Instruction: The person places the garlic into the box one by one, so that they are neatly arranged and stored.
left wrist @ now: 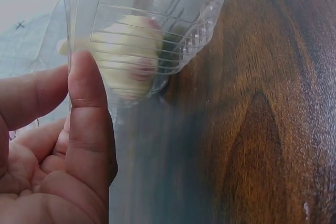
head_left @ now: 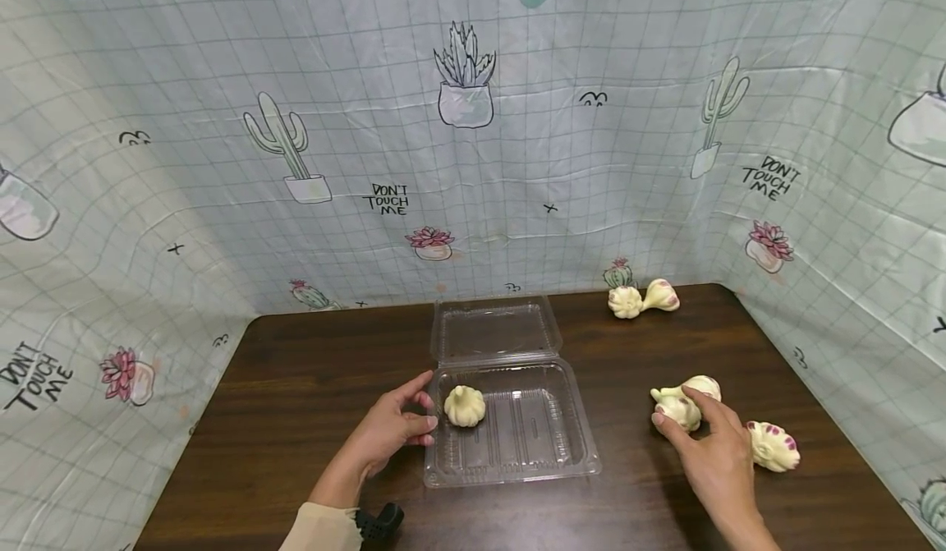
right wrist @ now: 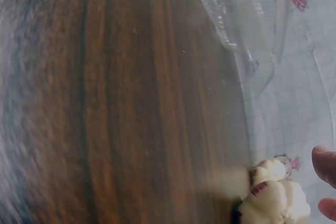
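A clear plastic clamshell container (head_left: 517, 470) lies with its lid folded back on the dark table. One garlic bulb (head_left: 465, 406) sits in its left part, seen through the wall in the left wrist view. My left hand (head_left: 392, 428) pinches the container's left rim between thumb and finger. Over at the right, my right hand (head_left: 713, 452) hovers with thumb and fingers spread above two garlic bulbs (head_left: 677, 412) lying together. The right wrist view shows a gap between its fingertips (right wrist: 326, 165) and the bulbs (right wrist: 265, 203). Another purple-marked garlic bulb (head_left: 773, 446) lies just right of that hand.
Two more garlic bulbs (head_left: 625, 302) lie at the table's back right edge. The open lid (head_left: 495, 331) reaches toward the back edge. A patterned cloth (head_left: 517, 157) hangs round the wooden table (head_left: 296, 387) at the back and sides.
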### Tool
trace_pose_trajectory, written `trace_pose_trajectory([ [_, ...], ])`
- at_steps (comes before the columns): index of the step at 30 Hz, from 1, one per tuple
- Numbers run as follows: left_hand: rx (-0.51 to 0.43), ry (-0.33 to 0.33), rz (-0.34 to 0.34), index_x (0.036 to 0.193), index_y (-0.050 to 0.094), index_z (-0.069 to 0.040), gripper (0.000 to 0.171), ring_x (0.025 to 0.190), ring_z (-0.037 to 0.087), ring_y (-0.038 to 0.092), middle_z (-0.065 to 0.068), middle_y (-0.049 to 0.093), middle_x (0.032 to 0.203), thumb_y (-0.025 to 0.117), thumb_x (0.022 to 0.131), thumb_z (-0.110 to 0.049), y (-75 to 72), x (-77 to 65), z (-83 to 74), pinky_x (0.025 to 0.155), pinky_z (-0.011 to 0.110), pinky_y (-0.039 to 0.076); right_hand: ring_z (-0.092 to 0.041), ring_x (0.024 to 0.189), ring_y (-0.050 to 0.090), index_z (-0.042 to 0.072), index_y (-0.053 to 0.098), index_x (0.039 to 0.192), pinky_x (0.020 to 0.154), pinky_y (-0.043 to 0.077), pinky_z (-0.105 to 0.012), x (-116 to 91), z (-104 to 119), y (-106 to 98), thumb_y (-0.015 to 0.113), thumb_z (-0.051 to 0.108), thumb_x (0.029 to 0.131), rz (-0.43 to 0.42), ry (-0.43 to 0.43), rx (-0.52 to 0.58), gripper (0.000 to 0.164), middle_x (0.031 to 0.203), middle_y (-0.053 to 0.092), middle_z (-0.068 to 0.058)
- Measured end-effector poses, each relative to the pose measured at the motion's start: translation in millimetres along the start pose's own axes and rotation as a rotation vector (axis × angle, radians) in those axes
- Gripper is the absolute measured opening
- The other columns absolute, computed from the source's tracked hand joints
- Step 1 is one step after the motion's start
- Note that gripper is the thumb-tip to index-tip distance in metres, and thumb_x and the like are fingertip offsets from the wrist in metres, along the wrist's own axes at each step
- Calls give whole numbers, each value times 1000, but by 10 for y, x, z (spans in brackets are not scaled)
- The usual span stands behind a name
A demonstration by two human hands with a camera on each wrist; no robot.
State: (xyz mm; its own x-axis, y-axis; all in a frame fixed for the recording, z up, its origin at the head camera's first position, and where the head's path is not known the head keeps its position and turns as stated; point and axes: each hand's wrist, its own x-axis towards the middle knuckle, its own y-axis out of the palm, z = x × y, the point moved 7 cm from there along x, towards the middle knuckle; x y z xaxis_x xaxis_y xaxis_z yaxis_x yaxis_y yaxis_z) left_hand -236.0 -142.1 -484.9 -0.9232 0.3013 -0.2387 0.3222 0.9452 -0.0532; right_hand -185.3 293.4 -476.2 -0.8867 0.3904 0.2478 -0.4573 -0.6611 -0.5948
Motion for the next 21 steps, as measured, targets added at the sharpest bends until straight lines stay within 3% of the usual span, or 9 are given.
trace_pose_trajectory([
  [5,3,1,4,166,27,-2,79,72,14,63,13,45,118,63,97,11,7,2,-3,70,25,59,-56,134,45,-1,62,139,121,20,-71,1,-23,64,88,21,86,16,6,2,63,140,54,-33],
  [8,6,2,5,167,27,-3,79,73,14,63,13,46,117,64,97,10,3,0,-6,70,25,59,-55,130,47,-2,62,138,108,33,-66,17,-16,123,88,24,87,35,7,-9,63,139,55,-32],
  [11,8,4,6,167,27,-3,80,73,14,63,13,46,117,64,97,10,0,1,-2,70,25,59,-54,124,48,-2,64,136,99,36,-61,35,14,180,88,22,86,40,-16,-17,61,137,58,-31],
  [16,0,4,9,166,27,-2,80,73,14,63,12,45,117,64,97,11,1,6,13,70,25,59,-52,126,50,-5,64,133,101,38,-61,66,66,259,90,17,83,55,-63,-30,60,135,60,-31],
  [21,-5,2,7,167,27,-3,80,75,14,61,12,45,118,64,97,11,-1,11,22,71,25,60,-52,132,52,-3,61,135,103,43,-66,91,64,337,88,22,87,122,-18,-64,61,142,58,-31],
])
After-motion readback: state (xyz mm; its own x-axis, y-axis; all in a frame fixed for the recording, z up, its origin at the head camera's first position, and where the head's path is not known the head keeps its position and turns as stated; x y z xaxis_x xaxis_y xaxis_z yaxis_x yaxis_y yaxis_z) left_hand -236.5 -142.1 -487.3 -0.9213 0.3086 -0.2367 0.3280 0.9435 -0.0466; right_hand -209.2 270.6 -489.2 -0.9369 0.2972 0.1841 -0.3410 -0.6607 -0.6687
